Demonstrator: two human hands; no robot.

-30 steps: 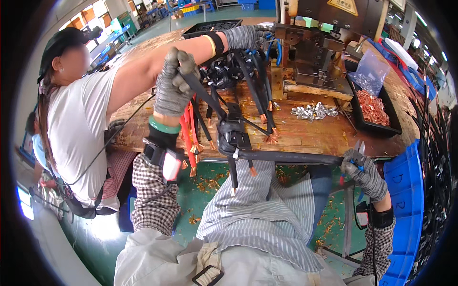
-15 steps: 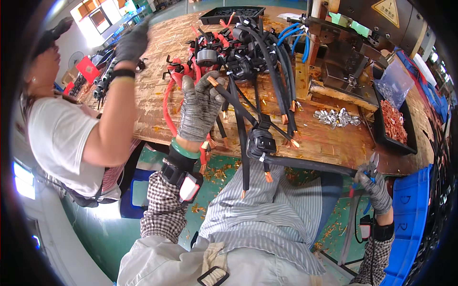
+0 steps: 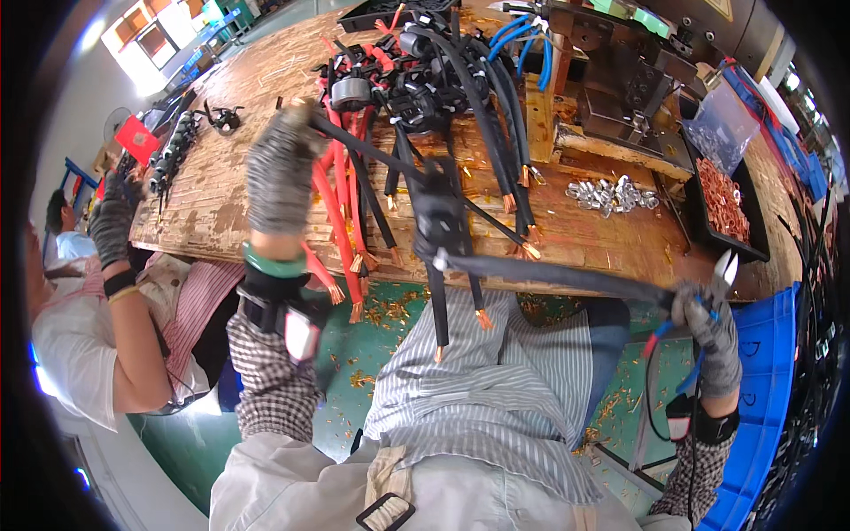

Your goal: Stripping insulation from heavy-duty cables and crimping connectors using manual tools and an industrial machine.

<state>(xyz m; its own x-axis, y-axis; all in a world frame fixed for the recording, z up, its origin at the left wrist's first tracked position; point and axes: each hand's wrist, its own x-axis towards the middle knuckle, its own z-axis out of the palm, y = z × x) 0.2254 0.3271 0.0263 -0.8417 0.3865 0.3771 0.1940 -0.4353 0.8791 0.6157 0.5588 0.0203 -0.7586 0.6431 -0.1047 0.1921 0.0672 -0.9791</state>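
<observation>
My left hand (image 3: pixel 282 177), in a grey knit glove and smeared by motion, is closed around the stripped end of a black cable (image 3: pixel 359 144) at the left above the bench. That cable runs right into a blurred black plastic part (image 3: pixel 440 212), which hangs in the air near the bench's front edge. Another thick black cable (image 3: pixel 567 275) stretches from the part to my right hand (image 3: pixel 708 332). The gloved right hand is closed on blue-handled cutting pliers (image 3: pixel 724 270), jaws pointing up, and on this cable's end. Shorter black leads with bare copper ends dangle below the part.
Red and black cables with clamps (image 3: pixel 416 88) lie heaped on the wooden bench (image 3: pixel 221 203). Silvery terminals (image 3: pixel 611 195) sit before a metal press (image 3: pixel 633 97). A black tray (image 3: pixel 753 243) holds copper pieces; a blue crate (image 3: pixel 761 372) stands right. A co-worker's gloved hand (image 3: pixel 111 221) is left.
My left hand has swung left, drawing its cable end and the black part leftward. The pliers in my right hand have risen slightly. The co-worker's raised arm has come down and left.
</observation>
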